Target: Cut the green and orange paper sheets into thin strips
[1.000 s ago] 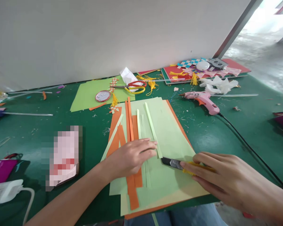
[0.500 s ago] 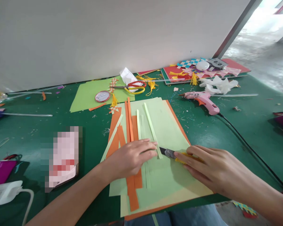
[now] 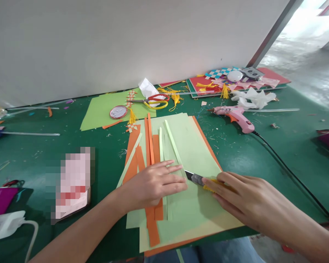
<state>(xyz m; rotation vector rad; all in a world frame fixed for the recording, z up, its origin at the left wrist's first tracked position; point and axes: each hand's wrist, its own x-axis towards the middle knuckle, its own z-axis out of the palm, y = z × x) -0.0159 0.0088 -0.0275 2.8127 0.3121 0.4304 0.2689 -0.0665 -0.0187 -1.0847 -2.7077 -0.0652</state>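
My right hand [image 3: 235, 195] is closed around a yellow utility knife [image 3: 199, 178], its dark blade pointing left over the pale green paper [image 3: 192, 146]. My left hand [image 3: 156, 182] lies fairly flat with fingers stretched out, over the lower part of a pale green strip [image 3: 173, 140]. The blade tip is close beside that strip and the left fingertips. Under and left of the left hand lie several orange strips [image 3: 153, 228] and pale green strips. Orange paper [image 3: 205, 137] shows beneath the green sheets. What the left palm covers is hidden.
Scissors [image 3: 155, 104], a round tape roll [image 3: 118, 112] and yellow tassels [image 3: 176, 100] lie behind the paper. A pink glue gun [image 3: 234, 115] with a black cord rests at right. A blurred-out phone [image 3: 74, 182] lies left, near a white plug [image 3: 8, 224].
My left fingers have spread and reach slightly further right, over the lower end of the green strip. The strip's top has shifted a little left. The knife has barely moved.
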